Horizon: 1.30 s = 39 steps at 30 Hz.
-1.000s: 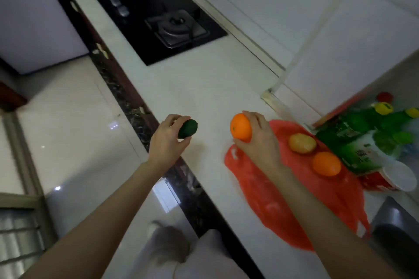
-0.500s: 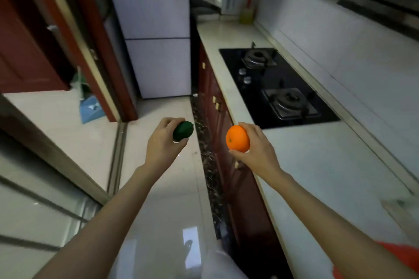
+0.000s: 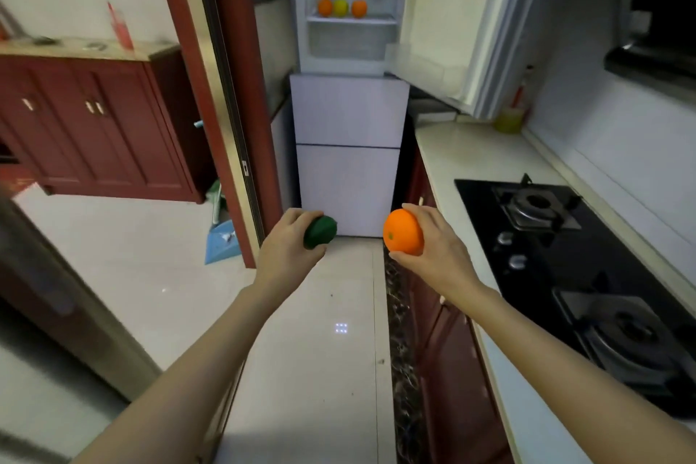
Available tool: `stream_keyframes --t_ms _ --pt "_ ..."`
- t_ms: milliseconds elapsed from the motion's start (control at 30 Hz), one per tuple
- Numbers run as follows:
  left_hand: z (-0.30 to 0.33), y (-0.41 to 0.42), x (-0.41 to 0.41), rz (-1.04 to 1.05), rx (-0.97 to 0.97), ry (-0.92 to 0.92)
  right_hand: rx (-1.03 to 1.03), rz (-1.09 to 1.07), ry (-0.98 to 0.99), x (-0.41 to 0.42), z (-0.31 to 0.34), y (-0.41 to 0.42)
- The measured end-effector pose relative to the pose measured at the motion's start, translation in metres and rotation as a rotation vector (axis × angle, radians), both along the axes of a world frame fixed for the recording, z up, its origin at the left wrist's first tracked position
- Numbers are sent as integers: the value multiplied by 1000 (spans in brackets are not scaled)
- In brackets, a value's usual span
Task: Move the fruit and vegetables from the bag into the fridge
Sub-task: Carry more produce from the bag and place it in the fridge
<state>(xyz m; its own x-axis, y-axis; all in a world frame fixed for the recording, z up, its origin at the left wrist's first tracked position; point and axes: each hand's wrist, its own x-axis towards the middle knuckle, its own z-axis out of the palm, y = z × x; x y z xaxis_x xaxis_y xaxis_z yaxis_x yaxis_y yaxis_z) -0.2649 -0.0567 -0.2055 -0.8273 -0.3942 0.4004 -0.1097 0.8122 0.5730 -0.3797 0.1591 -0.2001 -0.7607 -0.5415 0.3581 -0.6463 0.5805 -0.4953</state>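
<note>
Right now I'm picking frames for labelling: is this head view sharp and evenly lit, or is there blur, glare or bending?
Head view: the orange and green vegetable in the hands are fairly sharp; the left side, around the red cabinet, is smeared by motion; the wide lens bends the door frame and counter edge; the open fridge interior is bright, the stove corner dim.

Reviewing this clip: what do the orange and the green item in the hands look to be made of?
Orange in the right hand: smooth, evenly coloured, slightly glossy skin; possibly a plastic or foam replica, though real fruit can't be excluded. Green item in the left hand: dark, smooth, faint sheen; material unclear.
</note>
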Motion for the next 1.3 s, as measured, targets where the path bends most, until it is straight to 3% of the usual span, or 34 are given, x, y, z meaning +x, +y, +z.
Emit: stream_keyframes --t_ms 800,1300 --pt "126 -250 -367 -60 -171 210 -103 -101 167 -349 109 -241" --pt "157 -318 -613 -260 -199 273 -98 -269 249 -553 150 -291"
